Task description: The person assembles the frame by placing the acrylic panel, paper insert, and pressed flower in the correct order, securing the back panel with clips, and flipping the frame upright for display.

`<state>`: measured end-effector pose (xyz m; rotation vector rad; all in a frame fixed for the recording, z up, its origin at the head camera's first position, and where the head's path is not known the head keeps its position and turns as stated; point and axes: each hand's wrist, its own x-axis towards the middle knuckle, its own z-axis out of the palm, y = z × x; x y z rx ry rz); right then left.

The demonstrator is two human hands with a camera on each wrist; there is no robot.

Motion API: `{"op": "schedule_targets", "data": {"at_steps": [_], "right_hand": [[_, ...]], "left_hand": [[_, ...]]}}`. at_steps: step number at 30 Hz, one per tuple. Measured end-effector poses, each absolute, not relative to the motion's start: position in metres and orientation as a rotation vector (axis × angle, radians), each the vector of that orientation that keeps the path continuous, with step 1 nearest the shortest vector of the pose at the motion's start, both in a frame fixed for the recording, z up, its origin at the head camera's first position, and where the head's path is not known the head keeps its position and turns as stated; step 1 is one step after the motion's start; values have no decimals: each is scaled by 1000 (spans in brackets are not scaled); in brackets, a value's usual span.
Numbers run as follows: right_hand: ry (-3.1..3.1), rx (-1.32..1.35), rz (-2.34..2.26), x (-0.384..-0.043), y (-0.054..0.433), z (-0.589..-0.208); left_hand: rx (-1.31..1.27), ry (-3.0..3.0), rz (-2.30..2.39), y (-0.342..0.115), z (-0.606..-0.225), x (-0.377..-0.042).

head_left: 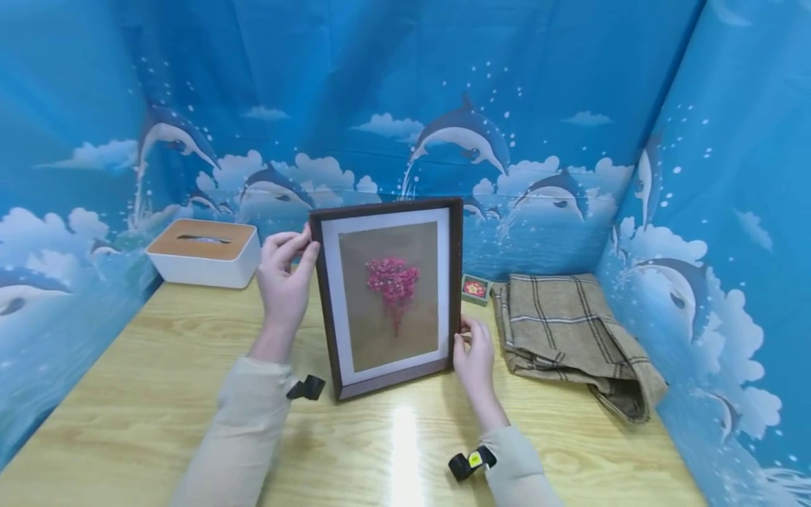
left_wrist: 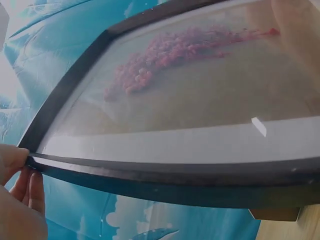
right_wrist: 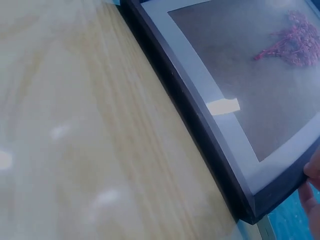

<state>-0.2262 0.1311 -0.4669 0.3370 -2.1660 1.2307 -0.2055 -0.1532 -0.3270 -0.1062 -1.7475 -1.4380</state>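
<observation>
A dark-framed picture (head_left: 389, 296) with a white mat and a pink dried-flower bouquet stands near upright at the table's middle, tilted a little. My left hand (head_left: 285, 278) pinches its left side near the top corner, thumb in front and fingers behind. Lower on the opposite side, my right hand (head_left: 475, 355) grips the edge close to the bottom corner. The left wrist view shows the left fingers (left_wrist: 36, 192) at the frame's corner. In the right wrist view, the right fingers (right_wrist: 312, 172) hold the dark border. Parts of both hands' fingers are hidden behind the frame.
A white tissue box (head_left: 205, 260) with a wooden lid stands at the back left. Behind the frame's right side sits a small green box (head_left: 475, 289) with a red and yellow top. Folded plaid cloth (head_left: 564, 331) lies on the right. Blue dolphin-print curtains (head_left: 355, 84) surround the wooden table (head_left: 158, 394).
</observation>
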Motion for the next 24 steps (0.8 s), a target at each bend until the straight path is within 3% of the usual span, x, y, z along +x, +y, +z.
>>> {"op": "schedule_targets", "data": {"at_steps": [24], "right_hand": [[-2076, 466, 1092, -197, 127, -473]], "left_hand": [[-123, -1805, -1526, -165, -342, -215]]}}
